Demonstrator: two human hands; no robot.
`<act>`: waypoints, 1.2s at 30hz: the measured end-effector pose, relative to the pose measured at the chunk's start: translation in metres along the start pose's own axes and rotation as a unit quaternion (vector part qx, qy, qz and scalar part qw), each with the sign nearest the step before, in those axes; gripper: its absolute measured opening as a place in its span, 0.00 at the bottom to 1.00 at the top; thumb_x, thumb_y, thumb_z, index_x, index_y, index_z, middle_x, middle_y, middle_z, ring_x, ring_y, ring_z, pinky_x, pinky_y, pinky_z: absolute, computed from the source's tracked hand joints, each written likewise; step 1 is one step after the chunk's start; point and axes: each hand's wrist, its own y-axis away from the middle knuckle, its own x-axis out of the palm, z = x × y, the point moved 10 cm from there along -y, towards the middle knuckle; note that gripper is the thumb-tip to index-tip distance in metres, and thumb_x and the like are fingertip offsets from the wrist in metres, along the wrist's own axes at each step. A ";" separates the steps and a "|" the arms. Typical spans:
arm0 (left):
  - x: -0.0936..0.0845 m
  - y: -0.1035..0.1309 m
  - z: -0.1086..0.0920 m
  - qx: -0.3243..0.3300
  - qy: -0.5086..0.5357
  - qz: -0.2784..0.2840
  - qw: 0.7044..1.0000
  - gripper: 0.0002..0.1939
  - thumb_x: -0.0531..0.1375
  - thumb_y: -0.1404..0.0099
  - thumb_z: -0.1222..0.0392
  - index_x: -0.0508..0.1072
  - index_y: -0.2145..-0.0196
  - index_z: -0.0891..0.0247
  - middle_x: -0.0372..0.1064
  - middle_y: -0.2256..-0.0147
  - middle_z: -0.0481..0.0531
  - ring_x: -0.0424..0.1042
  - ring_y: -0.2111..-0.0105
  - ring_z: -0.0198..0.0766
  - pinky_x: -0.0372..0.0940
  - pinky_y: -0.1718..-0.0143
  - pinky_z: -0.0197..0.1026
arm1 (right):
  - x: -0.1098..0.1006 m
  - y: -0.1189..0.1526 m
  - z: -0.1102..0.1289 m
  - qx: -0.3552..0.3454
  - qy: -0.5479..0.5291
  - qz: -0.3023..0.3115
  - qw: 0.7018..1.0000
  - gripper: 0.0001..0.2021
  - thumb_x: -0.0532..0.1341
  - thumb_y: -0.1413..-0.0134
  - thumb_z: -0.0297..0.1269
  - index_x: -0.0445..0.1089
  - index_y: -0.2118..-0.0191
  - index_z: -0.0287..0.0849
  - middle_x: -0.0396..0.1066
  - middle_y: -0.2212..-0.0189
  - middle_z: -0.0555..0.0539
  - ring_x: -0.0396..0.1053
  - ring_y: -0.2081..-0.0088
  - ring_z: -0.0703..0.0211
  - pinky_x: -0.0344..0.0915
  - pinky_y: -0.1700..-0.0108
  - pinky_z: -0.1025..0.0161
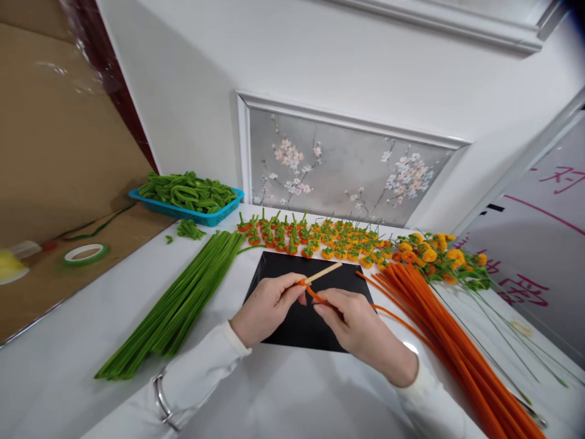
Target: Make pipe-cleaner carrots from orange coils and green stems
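Observation:
Above a black mat [297,329], my left hand [269,305] pinches a flat pale wooden stick [325,272] that points up to the right. The end of an orange pipe cleaner [312,294] meets the stick at my left fingertips. My right hand [359,320] grips that pipe cleaner close by, its fingers closed around it. Its tail appears to come out beyond my right hand, toward a bundle of orange pipe cleaners [439,317]. A bundle of green pipe cleaners [183,299] lies left of the mat.
Rows of small orange and yellow pumpkin shapes [340,238] with green tops stand behind the mat. A blue basket [196,216] of green curled pieces is at the back left. Yellow flowers on stems [429,255] lie back right. Green tape [86,254] rests on cardboard.

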 end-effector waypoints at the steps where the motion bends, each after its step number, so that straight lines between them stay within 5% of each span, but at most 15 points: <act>1: -0.003 0.000 0.002 -0.001 -0.007 -0.008 1.000 0.13 0.48 0.31 0.59 0.70 0.67 0.63 0.70 0.71 0.46 0.68 0.70 0.33 0.59 0.67 0.34 | 0.001 0.002 0.000 -0.001 0.042 0.000 0.999 0.08 0.51 0.38 0.32 0.67 0.65 0.41 0.67 0.72 0.49 0.65 0.72 0.62 0.56 0.70 0.67; 8: -0.001 0.003 0.004 0.014 -0.145 -0.017 0.989 0.08 0.51 0.33 0.63 0.70 0.61 0.60 0.74 0.69 0.47 0.72 0.69 0.36 0.59 0.68 0.35 | -0.004 0.007 0.026 -0.097 0.244 -0.044 0.964 0.09 0.51 0.36 0.31 0.68 0.63 0.42 0.66 0.73 0.49 0.64 0.72 0.61 0.55 0.72 0.64; 18: 0.018 0.011 -0.021 0.142 -0.260 -0.004 0.955 0.07 0.53 0.33 0.62 0.71 0.65 0.62 0.73 0.72 0.49 0.71 0.72 0.38 0.58 0.70 0.38 | -0.033 -0.006 0.009 -0.052 0.073 -0.095 0.991 0.09 0.55 0.39 0.36 0.73 0.63 0.44 0.70 0.68 0.47 0.68 0.69 0.63 0.63 0.66 0.68; 24: 0.024 0.015 -0.032 0.189 -0.247 -0.006 0.950 0.06 0.54 0.34 0.64 0.70 0.68 0.63 0.71 0.76 0.46 0.69 0.75 0.36 0.55 0.71 0.39 | -0.025 -0.014 -0.021 0.026 0.000 -0.026 0.999 0.09 0.58 0.43 0.38 0.75 0.69 0.44 0.71 0.74 0.51 0.66 0.73 0.64 0.60 0.69 0.68; 30: 0.027 0.021 -0.038 0.210 -0.208 -0.012 0.955 0.05 0.54 0.34 0.65 0.69 0.67 0.62 0.72 0.74 0.45 0.70 0.75 0.35 0.55 0.72 0.37 | 0.009 -0.010 -0.056 0.119 -0.081 0.138 0.980 0.21 0.56 0.43 0.48 0.69 0.80 0.38 0.52 0.86 0.56 0.48 0.82 0.70 0.44 0.81 0.69; 36: 0.017 0.016 -0.030 0.122 -0.170 -0.014 0.978 0.07 0.53 0.34 0.63 0.69 0.60 0.60 0.74 0.70 0.46 0.70 0.74 0.36 0.58 0.71 0.36 | 0.018 -0.006 -0.033 0.076 -0.219 0.196 0.953 0.23 0.51 0.39 0.48 0.68 0.78 0.38 0.60 0.84 0.53 0.55 0.80 0.68 0.52 0.76 0.69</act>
